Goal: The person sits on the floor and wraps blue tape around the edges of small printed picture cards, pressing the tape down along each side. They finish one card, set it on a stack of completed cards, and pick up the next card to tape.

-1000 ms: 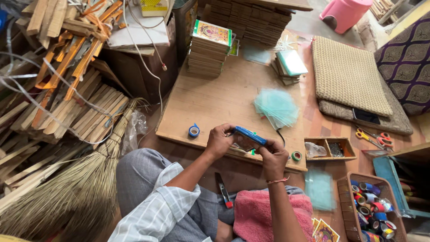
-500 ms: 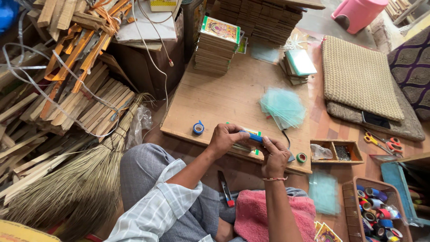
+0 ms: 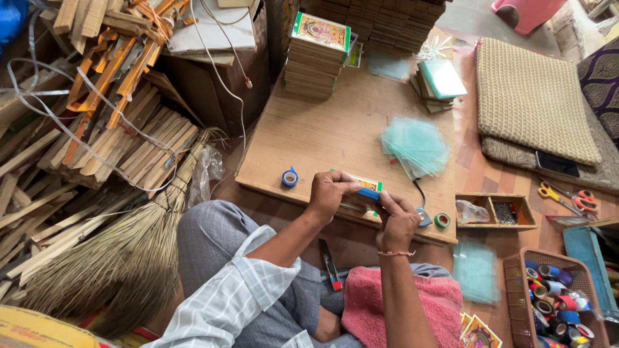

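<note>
I see my left hand (image 3: 329, 193) and right hand (image 3: 396, 222) both grasping one picture (image 3: 364, 188), one blue tape roll (image 3: 290, 177) at nine o'clock.

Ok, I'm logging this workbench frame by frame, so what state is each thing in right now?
Left hand: gripping the small framed picture from its left side.
Right hand: fingers pinching the picture's right end.
Small framed picture: held just above the wooden board, blue tape along one edge.
Blue tape roll: lying flat on the board, loose.
Glass panes: fanned in a loose pile.
Scissors: lying on the floor; blades hard to tell.
Basket: filled with tape rolls.
</note>
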A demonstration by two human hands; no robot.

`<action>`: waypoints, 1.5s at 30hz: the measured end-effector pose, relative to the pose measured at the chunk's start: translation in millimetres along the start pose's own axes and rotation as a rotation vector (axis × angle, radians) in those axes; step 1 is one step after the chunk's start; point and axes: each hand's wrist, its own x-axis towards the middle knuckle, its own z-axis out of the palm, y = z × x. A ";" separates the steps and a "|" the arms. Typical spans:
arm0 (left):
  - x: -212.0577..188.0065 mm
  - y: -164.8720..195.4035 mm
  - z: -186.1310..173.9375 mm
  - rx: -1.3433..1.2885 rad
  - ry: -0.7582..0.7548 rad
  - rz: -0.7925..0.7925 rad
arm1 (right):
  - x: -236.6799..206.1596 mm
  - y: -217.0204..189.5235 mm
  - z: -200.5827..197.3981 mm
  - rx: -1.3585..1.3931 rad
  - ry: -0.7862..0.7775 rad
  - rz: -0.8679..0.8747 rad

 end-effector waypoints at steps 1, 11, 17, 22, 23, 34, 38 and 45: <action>-0.6 -0.4 2.6 -0.025 0.021 0.005 | 1.8 0.8 -0.4 0.001 0.017 0.025; 1.6 8.5 13.8 0.004 0.100 -0.015 | -6.6 -10.3 20.6 -0.328 0.097 -0.157; 1.0 16.3 15.3 -0.038 0.085 -0.049 | -54.4 -33.3 43.4 -1.189 -0.202 -1.269; -5.2 31.7 11.2 0.249 0.123 -0.010 | -47.9 -41.6 52.4 -1.244 -0.313 -1.160; -7.1 35.3 10.5 0.349 0.134 0.007 | -44.3 -43.1 51.0 -1.261 -0.322 -1.109; -8.5 42.6 -13.8 0.885 -0.264 0.523 | -6.9 -43.6 20.7 -1.304 -0.338 -0.751; -4.7 37.9 -12.9 0.674 -0.172 0.371 | -9.7 -31.6 14.6 -0.977 -0.143 -0.465; -2.7 31.4 -7.6 0.541 -0.154 0.273 | -35.7 8.9 47.7 -0.331 0.077 -0.369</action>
